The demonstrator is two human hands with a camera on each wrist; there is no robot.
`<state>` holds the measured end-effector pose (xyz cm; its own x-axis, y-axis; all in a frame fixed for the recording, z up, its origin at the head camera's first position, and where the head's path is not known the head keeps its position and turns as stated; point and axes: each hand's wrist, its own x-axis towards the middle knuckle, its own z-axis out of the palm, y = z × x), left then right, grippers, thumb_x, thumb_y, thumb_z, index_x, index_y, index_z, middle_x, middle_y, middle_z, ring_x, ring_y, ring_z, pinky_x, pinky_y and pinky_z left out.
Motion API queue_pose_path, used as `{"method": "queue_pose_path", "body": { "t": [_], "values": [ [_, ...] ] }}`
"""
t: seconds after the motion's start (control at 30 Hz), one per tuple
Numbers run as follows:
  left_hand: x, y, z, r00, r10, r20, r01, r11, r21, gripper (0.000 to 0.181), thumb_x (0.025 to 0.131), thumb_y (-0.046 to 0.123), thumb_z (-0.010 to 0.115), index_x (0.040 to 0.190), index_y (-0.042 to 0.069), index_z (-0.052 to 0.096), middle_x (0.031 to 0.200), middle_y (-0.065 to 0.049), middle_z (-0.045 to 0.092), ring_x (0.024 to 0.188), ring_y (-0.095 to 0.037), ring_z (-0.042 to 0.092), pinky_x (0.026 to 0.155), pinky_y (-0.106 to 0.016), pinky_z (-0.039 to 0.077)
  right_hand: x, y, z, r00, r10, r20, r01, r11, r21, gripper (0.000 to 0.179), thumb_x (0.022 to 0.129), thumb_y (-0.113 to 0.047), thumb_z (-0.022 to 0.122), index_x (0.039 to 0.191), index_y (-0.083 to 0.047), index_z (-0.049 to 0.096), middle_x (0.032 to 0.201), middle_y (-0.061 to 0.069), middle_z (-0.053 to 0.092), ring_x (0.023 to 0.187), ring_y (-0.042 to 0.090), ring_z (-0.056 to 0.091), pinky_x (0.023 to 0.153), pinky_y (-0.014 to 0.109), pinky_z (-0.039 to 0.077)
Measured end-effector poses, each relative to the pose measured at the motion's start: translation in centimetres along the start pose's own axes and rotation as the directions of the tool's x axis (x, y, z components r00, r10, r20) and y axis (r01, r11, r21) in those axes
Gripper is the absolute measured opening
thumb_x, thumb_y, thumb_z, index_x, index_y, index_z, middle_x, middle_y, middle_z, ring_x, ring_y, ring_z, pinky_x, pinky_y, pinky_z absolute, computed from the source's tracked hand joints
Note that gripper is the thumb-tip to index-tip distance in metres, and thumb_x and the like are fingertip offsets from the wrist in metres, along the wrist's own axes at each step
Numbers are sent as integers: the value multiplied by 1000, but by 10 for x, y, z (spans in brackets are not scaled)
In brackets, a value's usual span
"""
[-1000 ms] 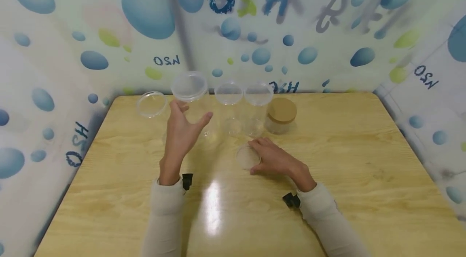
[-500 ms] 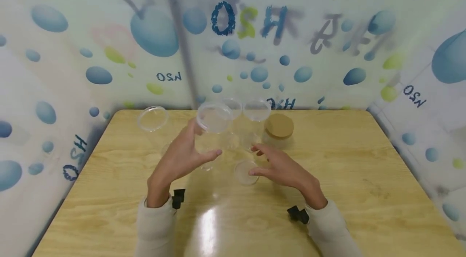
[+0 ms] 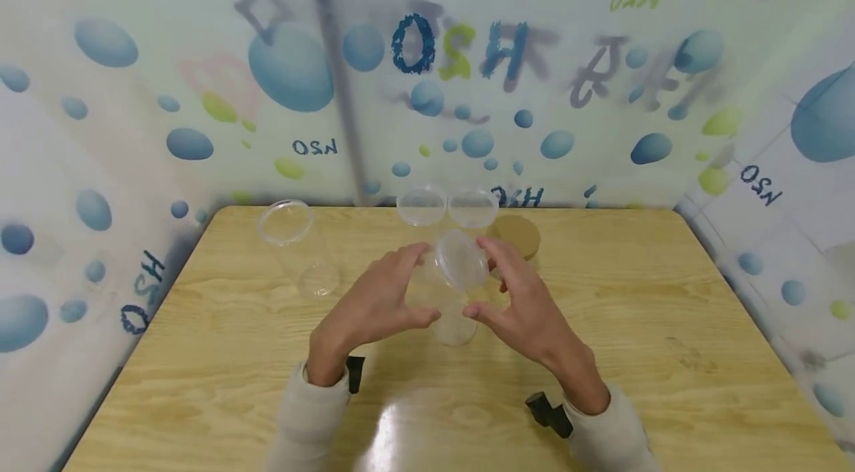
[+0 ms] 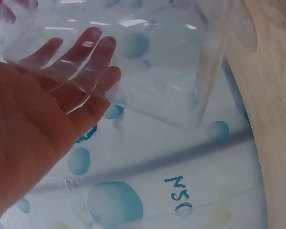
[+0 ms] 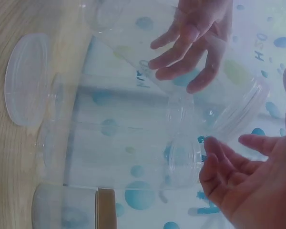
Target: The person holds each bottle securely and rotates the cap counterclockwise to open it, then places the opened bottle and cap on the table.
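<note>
My left hand (image 3: pixel 377 301) grips a clear plastic jar (image 4: pixel 157 71) by its side, its fingers showing through the wall in the left wrist view. The jar is tilted to the right, and its translucent lid (image 3: pixel 461 259) faces my right hand (image 3: pixel 534 309). Those right fingers are spread beside the lid; in the right wrist view a small gap shows between fingertips and lid (image 5: pixel 243 109). Below the hands a loose round translucent lid (image 3: pixel 456 329) lies on the table, also seen as a pale disc (image 5: pixel 27 78) in the right wrist view.
A clear jar without a lid (image 3: pixel 286 223) stands at the left. Two clear jars, one (image 3: pixel 422 206) beside the other (image 3: pixel 473 208), stand at the back. Right of them is a short jar with a brown lid (image 3: pixel 519 236). A patterned wall (image 3: pixel 568 182) borders the wooden table (image 3: pixel 668 323).
My left hand has brought the jar rightward and towards me from the back row, tilting it. My right hand has left the loose lid on the table and risen beside the jar's lid.
</note>
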<state>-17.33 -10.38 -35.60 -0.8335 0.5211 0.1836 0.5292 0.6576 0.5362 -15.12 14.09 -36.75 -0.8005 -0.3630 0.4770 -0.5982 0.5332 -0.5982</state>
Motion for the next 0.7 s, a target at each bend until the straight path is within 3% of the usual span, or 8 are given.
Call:
{"method": "queue_pose_path", "body": {
  "t": [0.13,0.23,0.37,0.7],
  "values": [
    [1,5,7,1000,5,25,-6,998,69,84,76,37,82,144,9,43,134,-8,58,119,-28,56,100,-51,45,-1,-2,2,998,42,-37,-43,998,-47,94,85,-75,48,151,-10,38,141,10,50,99,21,55,72,37,51],
    [2,8,11,999,-3,45,-2,993,118,83,77,39,82,144,10,42,140,-9,54,125,-30,53,102,-54,43,-2,-2,3,996,73,-54,-77,994,-74,85,87,-64,62,148,-7,43,135,10,55,101,22,59,77,43,54],
    [1,8,12,998,-11,68,1,988,157,84,78,40,81,146,12,41,143,-9,51,127,-30,52,102,-54,43,-3,-4,5,992,116,-40,-120,987,-107,75,84,-44,77,142,-5,50,129,8,61,100,21,62,79,41,55],
    [2,6,12,998,-3,71,-9,985,172,85,78,40,82,146,11,41,143,-9,51,127,-29,52,102,-53,43,0,-3,3,994,109,-4,-109,989,-96,73,84,-40,78,143,-6,49,133,8,60,110,24,62,81,41,56]
  ]
}}
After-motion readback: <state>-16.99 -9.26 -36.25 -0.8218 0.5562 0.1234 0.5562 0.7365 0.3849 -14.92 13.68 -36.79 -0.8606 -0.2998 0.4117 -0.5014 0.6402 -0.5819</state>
